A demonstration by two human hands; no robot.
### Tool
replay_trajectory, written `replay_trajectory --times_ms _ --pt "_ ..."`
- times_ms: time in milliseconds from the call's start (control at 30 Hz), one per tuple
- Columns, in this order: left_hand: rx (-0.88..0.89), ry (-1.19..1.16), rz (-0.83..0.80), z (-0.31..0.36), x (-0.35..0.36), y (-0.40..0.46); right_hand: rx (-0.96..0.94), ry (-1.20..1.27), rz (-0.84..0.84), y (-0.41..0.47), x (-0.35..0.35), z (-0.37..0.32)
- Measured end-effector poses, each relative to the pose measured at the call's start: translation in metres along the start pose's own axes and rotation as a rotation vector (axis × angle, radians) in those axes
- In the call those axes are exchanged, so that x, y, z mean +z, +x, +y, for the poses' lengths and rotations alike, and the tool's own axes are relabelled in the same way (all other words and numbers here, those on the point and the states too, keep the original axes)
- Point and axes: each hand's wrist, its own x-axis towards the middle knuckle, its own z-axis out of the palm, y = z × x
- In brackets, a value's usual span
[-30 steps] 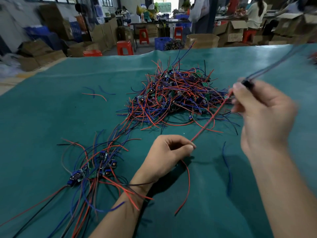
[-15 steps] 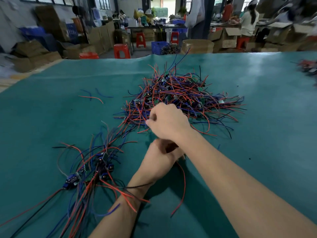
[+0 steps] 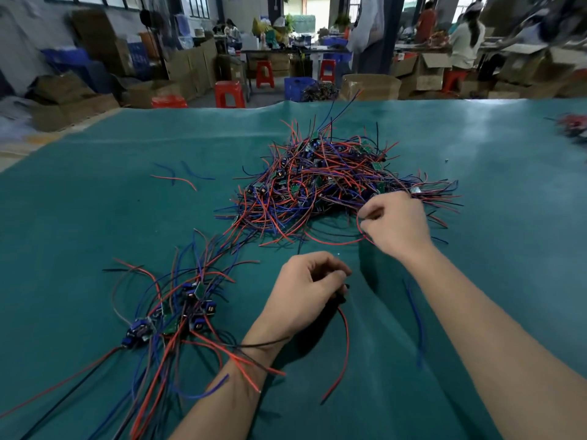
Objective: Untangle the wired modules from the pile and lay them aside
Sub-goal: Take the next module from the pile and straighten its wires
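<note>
A tangled pile of wired modules (image 3: 324, 182), red, blue and black leads with small green boards, lies mid-table. A looser group of separated modules (image 3: 187, 306) is spread at the lower left. My left hand (image 3: 305, 287) rests on the cloth with fingers curled, holding a small dark module whose red wire (image 3: 344, 344) trails toward me. My right hand (image 3: 394, 223) is at the pile's near right edge, pinching a red wire (image 3: 336, 241) that loops out of the pile.
The teal cloth table (image 3: 95, 217) has a few stray wires (image 3: 178, 176) at the left and a loose blue wire (image 3: 416, 315) near my right forearm. Another small wire heap (image 3: 575, 125) sits at the far right. Boxes, stools and people stand beyond the table.
My right hand let go of the wire it held out, crossed over near my left hand, and now has reached to the pile's right edge and pinched a red wire. My left hand stayed put.
</note>
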Motion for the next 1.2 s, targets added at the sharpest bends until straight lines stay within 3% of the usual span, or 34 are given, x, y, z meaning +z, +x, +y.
replay_trajectory --times_ms 100,200,300,467,567,700,867,1200 --pt "-0.003 0.016 0.011 -0.001 0.0 0.001 0.139 0.742 0.001 -0.011 -0.027 -0.002" --pt "-0.003 0.0 0.019 -0.002 0.0 0.001 0.203 1.47 -0.199 -0.028 -0.053 -0.002" --pt "0.002 -0.067 0.031 -0.002 0.001 0.002 0.164 1.735 -0.43 -0.048 -0.054 0.0" --pt "-0.03 -0.11 0.015 -0.001 0.0 0.003 0.251 1.554 -0.586 -0.067 -0.015 -0.01" --pt "-0.043 -0.186 -0.017 0.002 -0.002 0.003 0.274 1.373 -0.473 -0.068 -0.007 -0.012" --pt "0.01 -0.065 -0.043 0.003 -0.001 0.0 0.286 1.212 -0.333 -0.069 -0.003 -0.009" --pt "0.003 -0.033 0.026 0.002 -0.001 -0.001 0.279 1.224 -0.248 -0.07 0.003 -0.011" --pt "0.032 -0.011 0.084 0.002 -0.003 0.002 0.097 0.829 -0.032 -0.061 0.008 0.007"
